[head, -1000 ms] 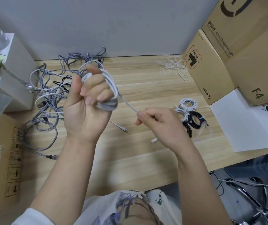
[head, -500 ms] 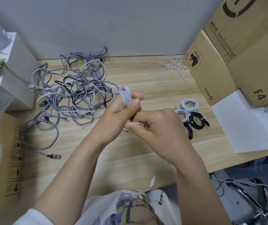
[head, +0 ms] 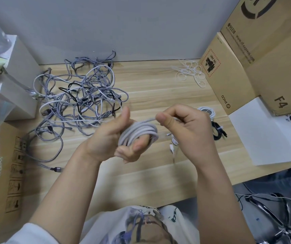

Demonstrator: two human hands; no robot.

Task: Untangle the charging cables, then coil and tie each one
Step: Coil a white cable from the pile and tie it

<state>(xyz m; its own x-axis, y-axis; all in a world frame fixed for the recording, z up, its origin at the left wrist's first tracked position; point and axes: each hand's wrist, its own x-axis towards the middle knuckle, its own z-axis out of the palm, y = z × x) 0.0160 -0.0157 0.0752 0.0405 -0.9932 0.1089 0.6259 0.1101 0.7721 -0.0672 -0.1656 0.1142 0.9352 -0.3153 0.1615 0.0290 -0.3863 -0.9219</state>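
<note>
Left hand (head: 113, 138) is raised over the desk (head: 141, 176), fingers curled thru a white coil (head: 139, 133) wound around them, thumb up. Right hand (head: 185, 127) sits just beside it, thumb & forefinger pinching the cable's free end where it leaves the top of the coil. Below the right hand, a loose white cable (head: 173, 143) w/ plug lies on the desk, partly hidden.

Further out, behind the right hand: coiled white cable (head: 209, 110) & coiled black cable (head: 217, 132), side by side, near a white sheet (head: 264, 134). Left of the hands, the tangle (head: 77, 103) of grey braided, white & black cables spreads across the desk to the wall; one grey plug end (head: 57, 169) trails toward the near-left edge by a cardboard box (head: 9, 173).

Far right corner: pile of white ties (head: 190, 72) next to stacked boxes (head: 232, 76). Far left: grey box (head: 18, 81) & plastic-wrapped items, blurred.
</note>
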